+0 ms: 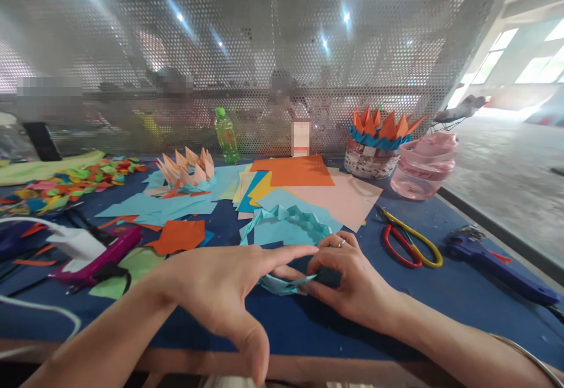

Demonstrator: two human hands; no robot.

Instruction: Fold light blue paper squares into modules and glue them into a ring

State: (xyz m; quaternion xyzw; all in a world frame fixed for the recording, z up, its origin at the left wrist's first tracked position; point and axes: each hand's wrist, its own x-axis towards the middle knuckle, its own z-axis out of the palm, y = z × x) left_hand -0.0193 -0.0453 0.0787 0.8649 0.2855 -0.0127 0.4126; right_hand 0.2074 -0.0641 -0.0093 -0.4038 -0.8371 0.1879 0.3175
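A ring of folded light-blue paper [288, 218] with a zigzag rim stands on the blue tabletop in front of me. My right hand [350, 270] pinches its near right side between thumb and fingers. My left hand [220, 276] reaches over the near left part of the ring, its thumb spread well apart and its index finger stretched toward my right fingers. Some left fingers are hidden behind the hand, so whether they touch the paper is unclear. Light-blue sheets [268, 235] lie under and behind the ring.
Scissors [412, 241] and a blue-handled tool [497, 267] lie right. Behind are orange paper [304, 171], a peach folded-paper crown [189, 171], a green bottle [226, 135], a spiky paper-topped basket [372, 159] and a pink container [423, 168]. A magenta power strip [101, 259] lies left.
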